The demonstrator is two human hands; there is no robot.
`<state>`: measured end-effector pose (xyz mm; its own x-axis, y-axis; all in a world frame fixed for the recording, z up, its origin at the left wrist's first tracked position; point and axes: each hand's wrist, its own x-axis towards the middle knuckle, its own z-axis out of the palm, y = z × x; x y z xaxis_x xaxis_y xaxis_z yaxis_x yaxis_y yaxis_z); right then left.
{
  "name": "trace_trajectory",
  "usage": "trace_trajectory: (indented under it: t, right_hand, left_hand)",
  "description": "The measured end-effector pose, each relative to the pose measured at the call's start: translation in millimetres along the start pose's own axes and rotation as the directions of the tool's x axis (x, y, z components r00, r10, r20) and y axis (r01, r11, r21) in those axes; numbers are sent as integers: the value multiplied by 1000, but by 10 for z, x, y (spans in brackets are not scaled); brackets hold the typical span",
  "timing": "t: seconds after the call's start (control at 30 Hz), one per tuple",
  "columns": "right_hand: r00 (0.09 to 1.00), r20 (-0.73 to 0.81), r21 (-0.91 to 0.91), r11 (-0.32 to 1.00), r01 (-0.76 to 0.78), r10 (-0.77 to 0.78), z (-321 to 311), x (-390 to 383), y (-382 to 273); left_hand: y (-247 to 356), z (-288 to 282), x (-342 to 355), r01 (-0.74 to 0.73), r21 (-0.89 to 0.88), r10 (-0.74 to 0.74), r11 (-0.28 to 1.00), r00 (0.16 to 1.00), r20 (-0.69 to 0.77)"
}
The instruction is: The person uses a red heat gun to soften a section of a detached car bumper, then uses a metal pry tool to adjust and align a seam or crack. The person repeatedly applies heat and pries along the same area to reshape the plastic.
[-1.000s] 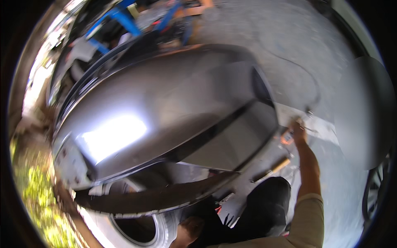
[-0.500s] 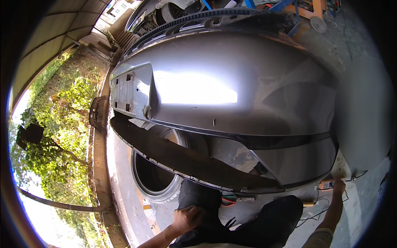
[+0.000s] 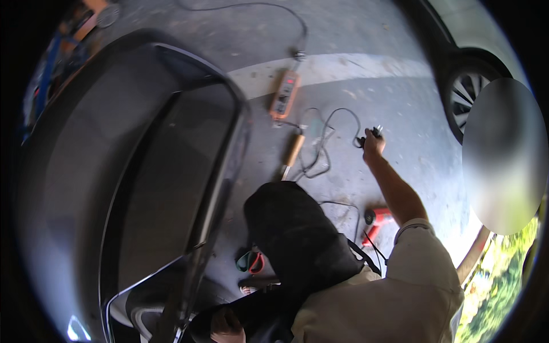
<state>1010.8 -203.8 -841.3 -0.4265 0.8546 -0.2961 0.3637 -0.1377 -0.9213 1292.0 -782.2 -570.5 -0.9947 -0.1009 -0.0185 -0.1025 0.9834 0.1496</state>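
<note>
My right hand (image 3: pixel 374 146) is stretched out over the floor, closed around a black power plug (image 3: pixel 372 135) whose metal prongs point away from the fingers. A thin dark cord (image 3: pixel 327 148) loops over the floor beside it. To its left lies an orange power strip (image 3: pixel 285 94) with a lit red switch. Low in the picture, my left hand (image 3: pixel 227 327) rests on my dark trouser leg with its fingers curled in; nothing shows in it. A large grey car bumper (image 3: pixel 74 171) fills the left side.
A red heat gun (image 3: pixel 377 222) lies by my right side. A wooden-handled tool (image 3: pixel 294 150) is beside my knee. Red and green looped handles (image 3: pixel 251 262) lie near my foot. A parked car's wheel (image 3: pixel 466 94) stands at the far right, and a blue frame (image 3: pixel 46 77) at far left.
The view has swung to the right. My right hand has left the power strip and now holds the plug to the right of it. My left hand is still on my leg.
</note>
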Motion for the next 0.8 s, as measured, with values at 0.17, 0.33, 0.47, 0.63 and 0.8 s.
trace_trajectory:
  t: [0.17,0.33,0.47,0.63,0.8]
  right_hand:
    - [633,-456,459,775,-435,625,-2409,-1177,1222]
    - [629,-651,-367,550,-750,424,-2888,-2050,1982]
    - [718,-669,-660,291,-693,193,-2915,-2085,2116]
    - [829,-505,-682,479,-554,239,-3238,-1702,2105]
    - [786,-356,-286,741,-607,506,-3248,-1342,391]
  left_hand:
    - [-509,297,307,-122,-362,291,924,839,460]
    - [-685,547,448,-130,-266,295,955,470,832]
    - [-502,437,511,-290,-371,470,882,516,716]
    - [-471,465,394,-131,-470,463,873,531,710]
    - [-405,-582,155,-13,-507,412,862,602,684]
